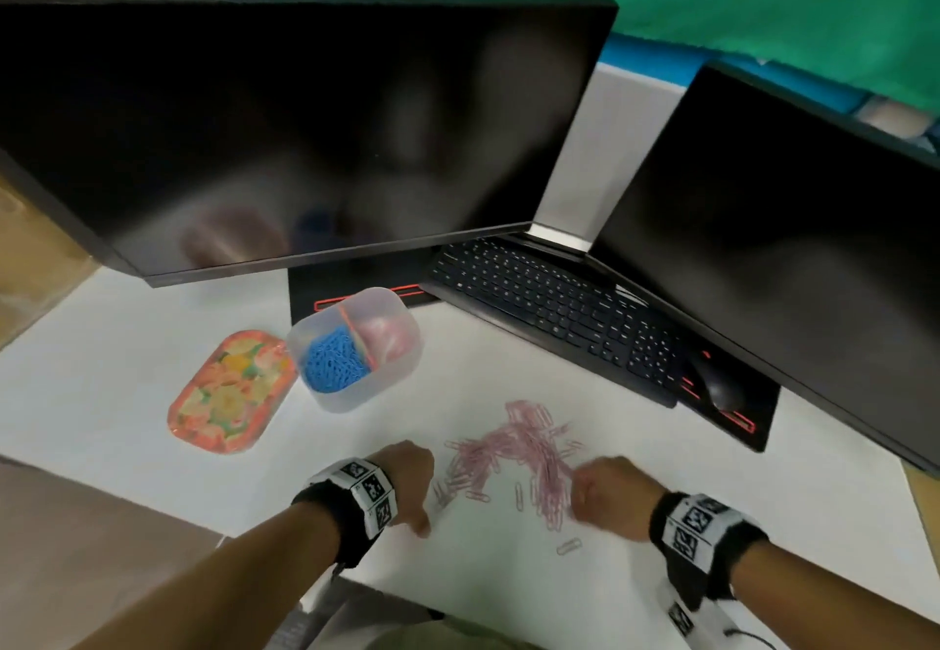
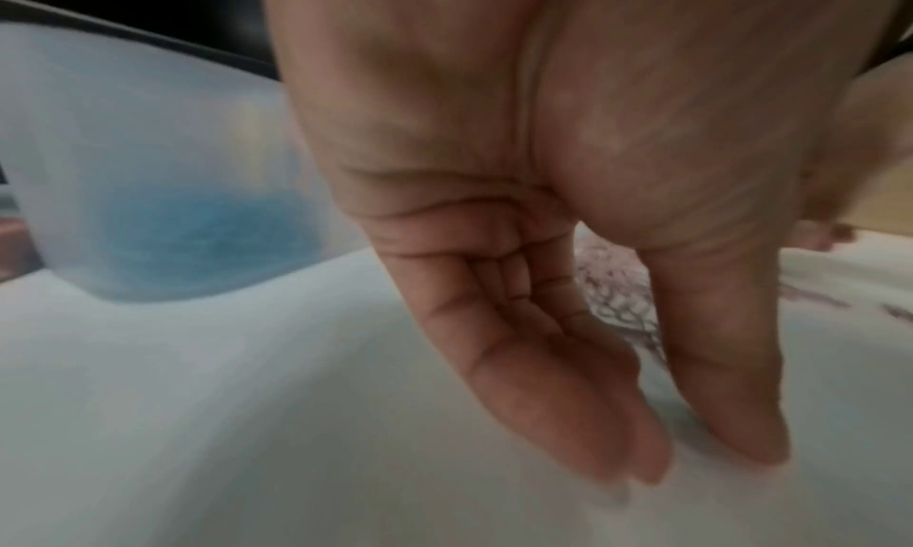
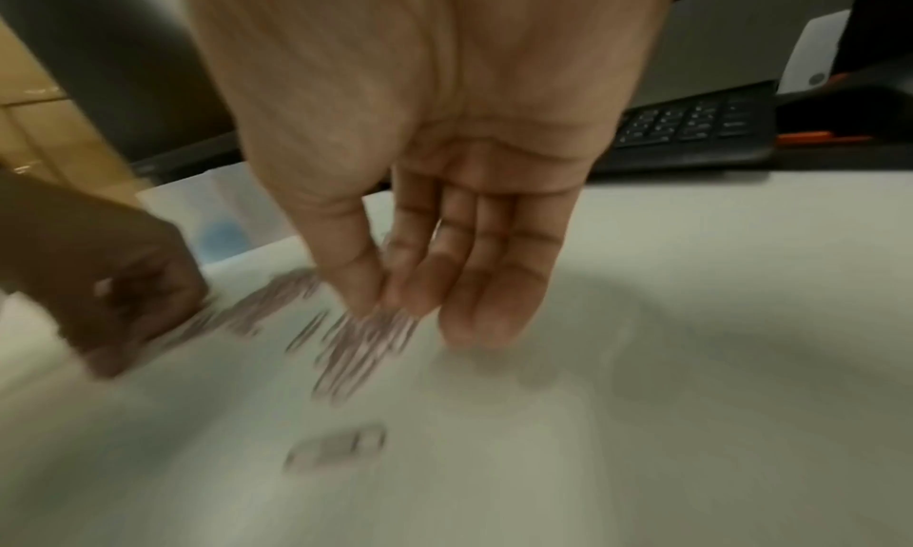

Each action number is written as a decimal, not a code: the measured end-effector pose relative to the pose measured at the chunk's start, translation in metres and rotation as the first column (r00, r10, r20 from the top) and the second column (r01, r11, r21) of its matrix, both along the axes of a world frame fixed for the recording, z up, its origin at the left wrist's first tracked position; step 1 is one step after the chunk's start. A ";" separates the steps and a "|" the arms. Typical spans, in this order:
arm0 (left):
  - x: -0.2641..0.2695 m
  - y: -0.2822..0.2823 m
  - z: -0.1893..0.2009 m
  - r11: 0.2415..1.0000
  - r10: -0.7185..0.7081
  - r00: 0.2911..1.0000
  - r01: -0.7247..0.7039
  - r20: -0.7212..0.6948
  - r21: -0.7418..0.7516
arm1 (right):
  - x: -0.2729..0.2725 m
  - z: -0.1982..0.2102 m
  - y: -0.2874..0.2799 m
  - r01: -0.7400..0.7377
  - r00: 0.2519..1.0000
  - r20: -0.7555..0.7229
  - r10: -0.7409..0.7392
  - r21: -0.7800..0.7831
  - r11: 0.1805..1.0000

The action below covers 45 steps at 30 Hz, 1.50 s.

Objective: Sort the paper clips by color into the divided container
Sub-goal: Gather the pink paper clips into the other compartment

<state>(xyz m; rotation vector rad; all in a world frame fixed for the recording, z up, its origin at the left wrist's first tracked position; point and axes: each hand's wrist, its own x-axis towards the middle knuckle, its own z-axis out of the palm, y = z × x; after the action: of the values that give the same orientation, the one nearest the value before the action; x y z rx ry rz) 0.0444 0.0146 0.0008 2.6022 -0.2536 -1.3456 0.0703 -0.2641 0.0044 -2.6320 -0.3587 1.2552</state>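
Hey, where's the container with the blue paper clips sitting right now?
In the head view, the divided container sits on the white desk, left of centre, between the floral lid and the keyboard, beyond the left hand.

Left hand (image 1: pixel 407 484) and right hand (image 1: pixel 613 494) flank scattered pink paper clips (image 1: pixel 524 451) on the desk (image 1: pixel 508 593).

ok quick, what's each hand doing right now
Left hand: open, fingers straight, tips down at the table, holding nothing.
Right hand: open, fingertips at the pink clips, no grip visible.
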 end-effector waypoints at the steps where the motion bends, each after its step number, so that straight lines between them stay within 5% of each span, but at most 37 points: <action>1: 0.000 -0.005 0.000 1.000 0.007 1.000 -0.007 -0.011 -0.005 | -0.013 0.000 -0.003 -0.099 0.991 -0.089 0.096 -0.039 0.994; 4: 0.007 -0.019 0.001 0.998 0.050 0.998 -0.051 -0.033 -0.044 | -0.040 -0.005 -0.004 -0.277 0.943 -0.209 0.260 -0.060 0.959; 8: 0.022 -0.036 -0.007 0.995 0.029 0.998 -0.024 0.047 -0.102 | -0.032 -0.023 0.009 -0.196 0.978 -0.059 0.200 0.055 0.979; 17: 0.032 -0.062 -0.016 0.983 0.126 0.936 -0.073 0.329 -0.169 | 0.001 -0.021 0.024 0.149 0.946 0.246 -0.211 0.249 0.957; 20: 0.025 -0.047 -0.017 0.977 0.206 0.942 -0.184 0.267 -0.104 | 0.000 -0.017 0.009 0.260 0.907 0.297 -0.298 0.163 0.952; 23: 0.013 -0.037 -0.018 0.989 0.149 0.968 -0.149 0.202 -0.015 | -0.002 -0.019 0.001 0.310 0.925 0.215 -0.313 0.047 0.949; 29: 0.024 -0.034 -0.017 0.976 0.212 0.957 -0.197 0.199 -0.092 | 0.014 -0.029 0.020 0.360 0.911 0.162 -0.378 0.133 0.924; 35: 0.036 -0.054 -0.016 0.958 0.256 0.945 -0.219 0.206 -0.185 | 0.017 -0.029 0.045 0.276 0.939 0.145 -0.311 0.217 0.936; 43: 0.034 -0.087 -0.009 0.999 0.010 0.937 0.008 0.349 -0.050 | 0.026 -0.024 0.046 0.074 0.972 0.210 -0.110 0.171 0.982; 45: 0.035 -0.086 -0.010 0.991 0.109 0.928 -0.073 0.356 -0.112 | 0.029 -0.024 0.046 0.062 0.964 0.241 -0.110 0.197 0.978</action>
<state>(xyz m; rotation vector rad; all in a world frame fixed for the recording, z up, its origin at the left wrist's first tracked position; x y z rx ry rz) 0.0797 -0.0719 -0.0093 2.7236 -0.2418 -0.7940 0.0996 -0.2183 -0.0195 -2.6134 -0.3763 0.8192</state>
